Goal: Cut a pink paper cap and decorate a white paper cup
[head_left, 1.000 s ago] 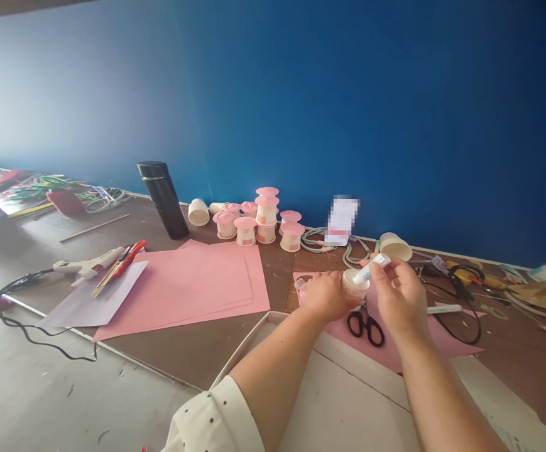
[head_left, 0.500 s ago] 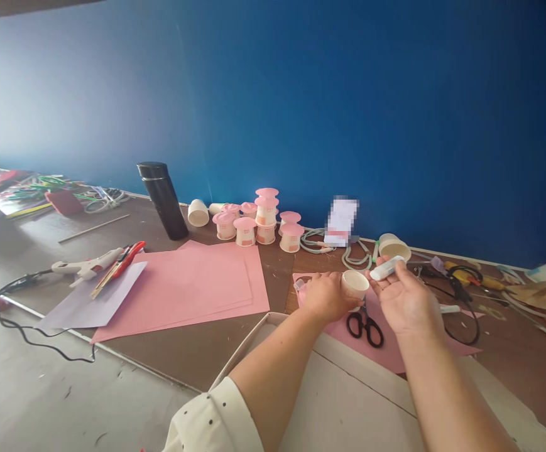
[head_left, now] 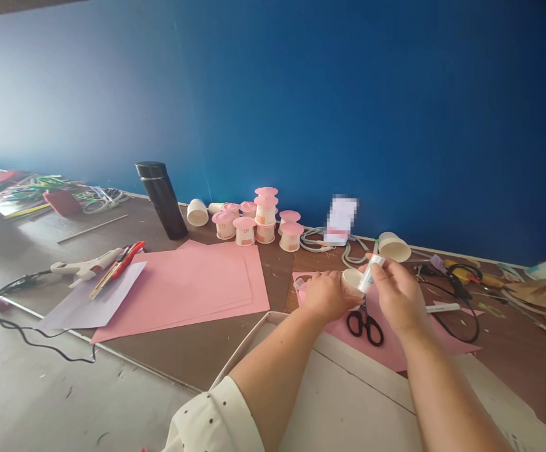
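Observation:
My left hand [head_left: 327, 296] is closed round a small white paper cup [head_left: 350, 280], steadying it above the pink paper. In my right hand [head_left: 398, 290] is a white glue stick [head_left: 371, 274], pinched between thumb and fingers, its lower end at the cup's rim. Whether the glue touches the cup I cannot tell. Just below the cup, black-handled scissors [head_left: 365, 328] lie on a pink sheet [head_left: 395, 358], their blades partly hidden. Farther back stand several paper-cup houses [head_left: 245, 231] with pink paper roofs, some of them stacked.
Left of my arms lie pink sheets [head_left: 183, 282], a red utility knife [head_left: 124, 260] and a glue gun [head_left: 87, 265] with a black cord. A black flask [head_left: 162, 201] stands by the blue wall [head_left: 301, 94]. Loose cups and cables line the back; an open white box [head_left: 348, 395] is nearest me.
My right hand has turned the glue stick from nearly level to steeply tilted and brought it left, down to the cup's rim. My left hand keeps its hold.

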Demonstrator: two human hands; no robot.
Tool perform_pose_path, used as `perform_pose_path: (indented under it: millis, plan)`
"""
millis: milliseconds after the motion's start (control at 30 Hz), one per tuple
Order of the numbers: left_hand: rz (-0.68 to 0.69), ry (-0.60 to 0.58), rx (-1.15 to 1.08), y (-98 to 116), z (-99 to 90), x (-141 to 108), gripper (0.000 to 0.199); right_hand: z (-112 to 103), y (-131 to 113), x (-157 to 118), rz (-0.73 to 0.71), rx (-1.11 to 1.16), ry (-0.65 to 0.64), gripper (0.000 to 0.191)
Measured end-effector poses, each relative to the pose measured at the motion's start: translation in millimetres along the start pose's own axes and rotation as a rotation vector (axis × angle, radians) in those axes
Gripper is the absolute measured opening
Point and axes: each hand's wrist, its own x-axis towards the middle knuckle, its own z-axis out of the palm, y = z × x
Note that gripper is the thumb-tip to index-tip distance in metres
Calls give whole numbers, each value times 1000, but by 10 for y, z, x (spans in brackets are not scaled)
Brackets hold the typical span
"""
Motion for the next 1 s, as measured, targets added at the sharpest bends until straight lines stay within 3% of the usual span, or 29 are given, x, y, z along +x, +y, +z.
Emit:
perform_pose_path:
  millis: [167,467,633,733,900,1000]
  plan:
    - [28,-4,-14,20,-15,-7,50,55,-36,-32,-98,-216,15,40]
    - [34,2,-6,-8,7,7,53,58,-55,-52,-156,-97,107,38]
    - [64,15,-7,3,-6,-1,51,83,-9,-45,-172,-243,70,35]
    - [50,13,1,7,2,3,49,87,11,-35,-205,-280,120,34]
    - [36,19,28,-4,37,31,48,31,16,5,-150,-157,248,31]
    - [36,11,28,-17,53,41,50,5,29,20,-122,-106,240,32]
